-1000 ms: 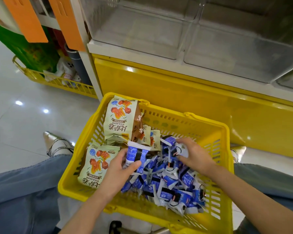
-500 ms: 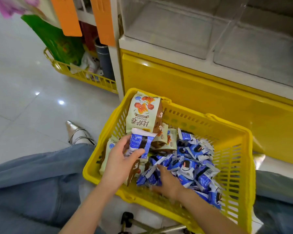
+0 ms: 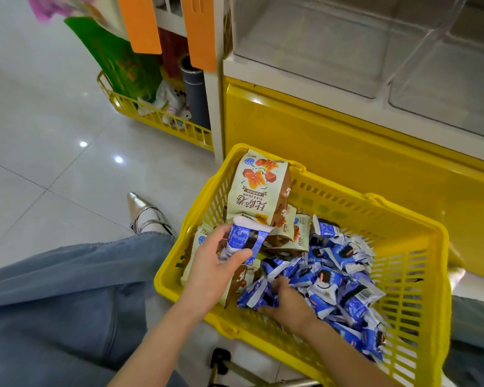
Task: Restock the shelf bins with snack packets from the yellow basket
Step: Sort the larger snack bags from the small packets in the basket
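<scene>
**Both hands in basket, bins not stocked**

Left hand [image 3: 210, 272] grips a small bunch of blue packets [image 3: 243, 238], held just above the near-left side of the yellow basket [image 3: 419, 224]. Right hand [image 3: 285, 301] is down in the packet pile [image 3: 333, 280], thumb and fingers curled round packets at its near-left edge. Hands are close but not touching. Beige snack bags [image 3: 259, 188] lean in the basket's far-left corner. Clear shelf bins [image 3: 319, 43] sit above, behind the basket. Silver shoe [image 3: 146, 213] is on the floor to the left.

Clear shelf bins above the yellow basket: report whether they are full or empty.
Empty, as far as shown. Through the clear walls of both shelf bins only bare floors show; the packets lie in the yellow basket.
</scene>
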Motion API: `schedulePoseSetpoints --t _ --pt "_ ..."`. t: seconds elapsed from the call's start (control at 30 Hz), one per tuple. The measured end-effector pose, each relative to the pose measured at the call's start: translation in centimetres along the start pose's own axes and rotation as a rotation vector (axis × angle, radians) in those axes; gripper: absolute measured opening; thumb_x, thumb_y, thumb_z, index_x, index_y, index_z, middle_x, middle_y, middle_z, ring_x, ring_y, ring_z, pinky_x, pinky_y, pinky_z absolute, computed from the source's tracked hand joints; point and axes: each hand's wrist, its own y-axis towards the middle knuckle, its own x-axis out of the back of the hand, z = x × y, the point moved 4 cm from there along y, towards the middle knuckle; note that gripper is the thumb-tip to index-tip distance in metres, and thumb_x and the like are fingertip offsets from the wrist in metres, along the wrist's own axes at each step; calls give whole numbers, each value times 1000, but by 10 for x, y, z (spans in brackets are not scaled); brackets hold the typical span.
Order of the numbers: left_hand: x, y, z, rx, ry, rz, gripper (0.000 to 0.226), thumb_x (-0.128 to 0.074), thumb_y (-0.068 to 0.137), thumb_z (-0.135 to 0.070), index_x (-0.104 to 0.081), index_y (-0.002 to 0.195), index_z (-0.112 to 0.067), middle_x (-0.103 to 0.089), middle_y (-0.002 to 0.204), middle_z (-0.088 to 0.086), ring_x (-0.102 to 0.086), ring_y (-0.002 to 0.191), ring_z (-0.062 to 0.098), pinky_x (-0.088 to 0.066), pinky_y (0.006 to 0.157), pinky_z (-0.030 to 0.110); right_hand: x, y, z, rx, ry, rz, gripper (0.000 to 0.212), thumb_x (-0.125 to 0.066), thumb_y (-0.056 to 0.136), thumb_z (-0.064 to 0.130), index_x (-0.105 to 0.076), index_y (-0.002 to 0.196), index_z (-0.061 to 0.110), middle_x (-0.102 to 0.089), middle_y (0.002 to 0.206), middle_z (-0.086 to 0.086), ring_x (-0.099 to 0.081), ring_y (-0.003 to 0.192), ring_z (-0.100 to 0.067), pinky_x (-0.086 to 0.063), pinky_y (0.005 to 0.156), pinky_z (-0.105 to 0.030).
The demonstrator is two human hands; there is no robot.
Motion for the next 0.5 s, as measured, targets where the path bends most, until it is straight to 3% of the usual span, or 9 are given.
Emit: schedulePoseSetpoints --t 0.1,0.2,0.33,0.43,0.5 --pt "-4 1 0 -9 13 18 33 -66 83 -15 -55 108 -32 -65 104 -12 -61 94 -3 -50 76 13 5 -3 5 51 -42 -84 55 -69 79 45 -46 123 20 -57 121 0 -55 106 -15 -47 85 -27" --pt "-14 0 0 -5 36 39 36 -67 83 -15 -51 98 -43 -64 99 -19 -59 92 -8 -47 75 8 22 -12 13 125 -111 -154 52 -62 81 52 -51 122 22 -60 112 3 -58 96 -14 -45 73 -23" --pt "-48 4 -3 -8 -30 82 34 -67 82 -14 -54 101 -39 -66 99 -17 -60 92 -7 -46 76 7 70 -34 11 188 5 -310 23 -60 82 49 -48 88 30 -54 74 10 -50 60 -4 -36 49 -16" --pt "-93 20 -4 30 -34 138 36 -67 83 -22 -50 114 -32 -61 108 -14 -57 96 -5 -45 79 9 118 -51 -9 111 4 -499 26 -61 83 47 -43 90 29 -53 79 12 -52 67 -4 -36 53 -14" --pt "-123 34 -5 51 37 175 43 -64 86 -26 -47 125 -22 -57 105 -14 -53 87 -8 -40 69 2 146 -59 -30 1 -11 -582 31 -61 83 50 -50 94 23 -60 85 5 -58 73 -13 -46 59 -26"
